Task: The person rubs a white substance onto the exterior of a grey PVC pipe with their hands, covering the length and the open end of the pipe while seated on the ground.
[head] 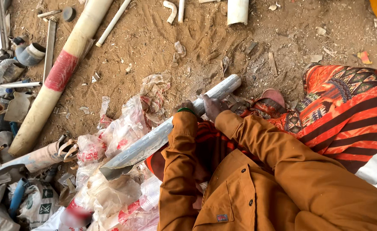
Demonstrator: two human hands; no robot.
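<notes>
Left hand (186,108) and right hand (213,107) | fingers closed round grey pipe (154,139) | pipe lay across lap, steadied, over plastic bags (120,132).

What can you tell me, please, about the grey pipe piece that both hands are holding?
The grey pipe piece looks like dusty plastic, cut open lengthwise into a trough. It lies slanted, its round end up right and its flared, jagged end down left over crumpled plastic bags. The left hand and right hand grip it side by side near the upper end, above sandy ground.

grey pipe (171,128), orange sleeves (180,171), red-striped cloth (351,115)
</notes>
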